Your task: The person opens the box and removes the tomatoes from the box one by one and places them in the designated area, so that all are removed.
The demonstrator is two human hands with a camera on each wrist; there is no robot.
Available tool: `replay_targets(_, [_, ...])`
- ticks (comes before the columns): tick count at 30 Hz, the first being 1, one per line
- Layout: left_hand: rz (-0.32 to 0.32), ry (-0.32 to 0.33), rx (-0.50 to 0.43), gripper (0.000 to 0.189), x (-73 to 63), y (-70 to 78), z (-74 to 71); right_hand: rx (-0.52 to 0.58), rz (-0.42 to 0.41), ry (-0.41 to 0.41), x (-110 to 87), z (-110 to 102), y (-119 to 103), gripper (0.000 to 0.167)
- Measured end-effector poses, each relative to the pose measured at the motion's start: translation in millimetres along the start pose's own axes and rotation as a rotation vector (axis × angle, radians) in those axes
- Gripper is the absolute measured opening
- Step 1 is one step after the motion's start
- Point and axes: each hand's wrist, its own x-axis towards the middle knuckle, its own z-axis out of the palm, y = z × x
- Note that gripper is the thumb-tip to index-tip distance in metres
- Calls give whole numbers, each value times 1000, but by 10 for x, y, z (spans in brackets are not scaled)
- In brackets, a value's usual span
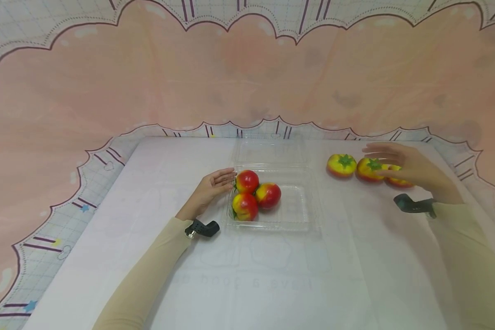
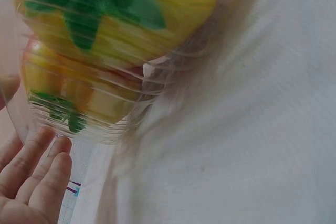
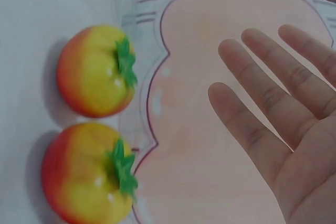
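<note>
Three red-and-yellow tomatoes (image 1: pixel 268 195) sit together in the left half of a clear plastic box (image 1: pixel 299 227), whose lid (image 1: pixel 270 151) lies folded back. My left hand (image 1: pixel 210 187) is at the box's left wall, fingers extended; in the left wrist view the fingertips (image 2: pixel 62 145) are by the clear wall, with green-leaved tomatoes behind it. Over on the right, my right hand (image 1: pixel 412 165) hovers above a row of tomatoes, its fingers spread and nothing held. The left tomato (image 1: pixel 341 166) and the middle one (image 1: pixel 367 169) show well; the hand partly covers the right one (image 1: pixel 400 182).
A white cloth (image 1: pixel 247 275) covers the table, and the box stands near its middle. Behind the table hangs a peach-coloured curtain (image 1: pixel 247 78) with scalloped, patterned edges. Each wrist carries a black strap mount (image 1: pixel 414 204).
</note>
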Motion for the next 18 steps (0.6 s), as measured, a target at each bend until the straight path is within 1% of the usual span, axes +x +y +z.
replay_targets(4, [7,-2,-5,53,-6,2,2,-14,-16,-13,48,35,-106,59])
replay_targets(11, [11,-5,-1,53,-8,-1,1,-26,-118,-35,122,78,-238,57])
replay_targets(14, [15,-6,-3,53,0,-9,-4,-38,-121,-54,153,95,-292,58])
replay_targets(18, [18,-8,-3,53,-1,-10,-4,-30,-91,-94,192,121,-363,59])
